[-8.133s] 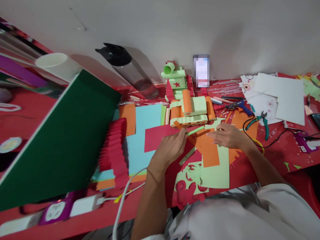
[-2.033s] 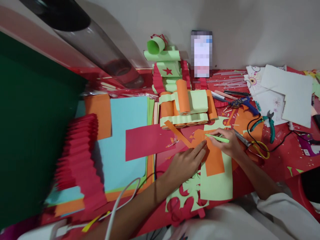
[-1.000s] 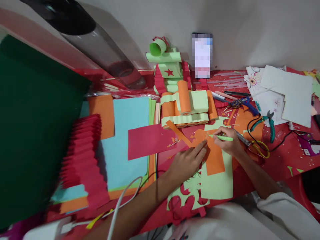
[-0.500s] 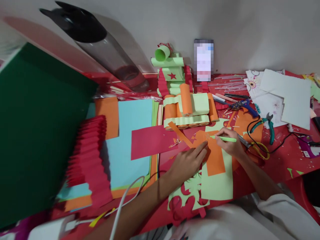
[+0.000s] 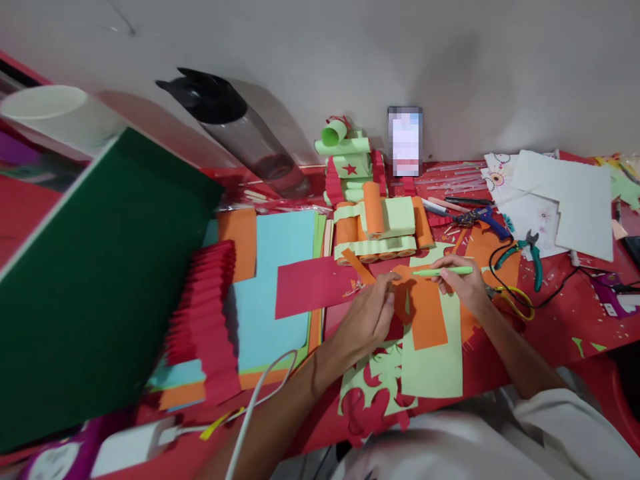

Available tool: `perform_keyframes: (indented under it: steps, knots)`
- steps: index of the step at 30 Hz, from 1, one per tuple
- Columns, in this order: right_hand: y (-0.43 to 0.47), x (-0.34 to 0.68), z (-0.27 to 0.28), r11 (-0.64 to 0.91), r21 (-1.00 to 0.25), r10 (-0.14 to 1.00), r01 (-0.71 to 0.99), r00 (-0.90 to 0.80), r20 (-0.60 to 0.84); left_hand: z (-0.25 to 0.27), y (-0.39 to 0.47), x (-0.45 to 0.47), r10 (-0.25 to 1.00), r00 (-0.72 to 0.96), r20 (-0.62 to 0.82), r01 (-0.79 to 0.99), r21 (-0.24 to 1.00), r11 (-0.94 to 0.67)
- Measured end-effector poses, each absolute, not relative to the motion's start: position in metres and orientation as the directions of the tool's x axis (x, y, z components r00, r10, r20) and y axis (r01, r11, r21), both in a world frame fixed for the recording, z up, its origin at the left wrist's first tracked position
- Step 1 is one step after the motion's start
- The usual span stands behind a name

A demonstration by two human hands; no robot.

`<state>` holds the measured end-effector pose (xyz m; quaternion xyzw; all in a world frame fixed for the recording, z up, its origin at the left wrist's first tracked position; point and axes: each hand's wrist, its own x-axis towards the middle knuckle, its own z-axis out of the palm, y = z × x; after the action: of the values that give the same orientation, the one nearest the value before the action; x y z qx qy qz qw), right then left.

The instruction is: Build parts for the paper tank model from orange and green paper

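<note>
My right hand [image 5: 463,283] is closed around a light green pen [image 5: 443,271], held almost level over the orange paper [image 5: 427,317]. The pen's tip points left, near the paper's upper part. My left hand [image 5: 373,310] has its fingers curled, with thumb and index finger pinching the left edge of that orange paper. Beneath lies a pale green sheet [image 5: 433,373]. A narrow orange strip [image 5: 356,265] lies just above my left hand. Behind my hands stand an orange and green paper tank model [image 5: 395,217] and a green and red one [image 5: 350,167].
Left are stacked coloured sheets [image 5: 273,333], pleated red paper [image 5: 213,333], a dark green board [image 5: 110,280] and a bottle [image 5: 255,140]. A phone [image 5: 405,143] leans on the wall. Right are a glue gun [image 5: 483,220], pliers [image 5: 535,260], yellow-handled scissors [image 5: 517,303] and white cards [image 5: 583,207].
My left hand has gone from lying flat on the orange paper to a pinch at its left edge. My right hand has tilted the pen flatter. The camera view has shifted.
</note>
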<state>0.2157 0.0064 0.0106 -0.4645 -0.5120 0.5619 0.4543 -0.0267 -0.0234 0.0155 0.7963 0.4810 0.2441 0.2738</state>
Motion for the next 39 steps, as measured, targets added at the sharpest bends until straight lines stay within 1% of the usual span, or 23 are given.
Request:
perform_keyframes:
  steps: [3,7,12,16,20,26,30,32,34,36,39]
  knots:
    - [0.006,0.215,0.011,-0.099,-0.994,0.982,-0.038,-0.164,-0.091,0.010,-0.018,-0.028,0.926,0.358,0.123,0.601,0.728,-0.329]
    - [0.005,0.211,0.013,-0.130,-0.991,0.977,-0.033,-0.173,-0.122,-0.008,-0.009,-0.035,0.923,0.371,0.099,0.509,0.810,-0.291]
    - [0.006,0.209,0.013,-0.142,-0.990,0.966,0.024,-0.215,-0.144,-0.018,-0.005,-0.040,0.934,0.347,0.087,0.492,0.831,-0.260]
    - [0.006,0.208,0.012,-0.153,-0.988,0.959,0.036,-0.235,-0.157,-0.020,-0.007,-0.039,0.919,0.385,0.085,0.506,0.814,-0.287]
    - [0.005,0.206,0.014,-0.149,-0.985,0.950,0.082,-0.265,-0.166,-0.019,-0.009,-0.036,0.891,0.433,0.135,0.515,0.774,-0.368]
    - [0.003,0.204,0.016,-0.133,-0.986,0.923,0.104,-0.349,-0.161,-0.018,-0.011,-0.036,0.825,0.497,0.270,0.543,0.645,-0.538]
    - [0.001,0.200,0.014,-0.113,-0.987,0.910,0.112,-0.387,-0.148,-0.019,-0.013,-0.035,0.780,0.538,0.318,0.566,0.550,-0.615]
    - [-0.001,0.197,0.015,-0.123,-0.987,0.895,0.104,-0.418,-0.156,-0.018,-0.014,-0.033,0.785,0.522,0.333,0.572,0.545,-0.612]
    - [-0.003,0.194,0.018,-0.116,-0.986,0.875,0.121,-0.457,-0.159,-0.015,-0.015,-0.031,0.809,0.500,0.309,0.588,0.564,-0.579]
    - [-0.004,0.193,0.021,-0.064,-0.981,0.857,0.185,-0.493,-0.149,-0.013,-0.015,-0.029,0.828,0.486,0.278,0.608,0.573,-0.549]
    - [-0.003,0.197,0.025,0.042,-0.941,0.832,0.336,-0.533,-0.154,-0.012,-0.013,-0.031,0.842,0.461,0.281,0.636,0.557,-0.534]
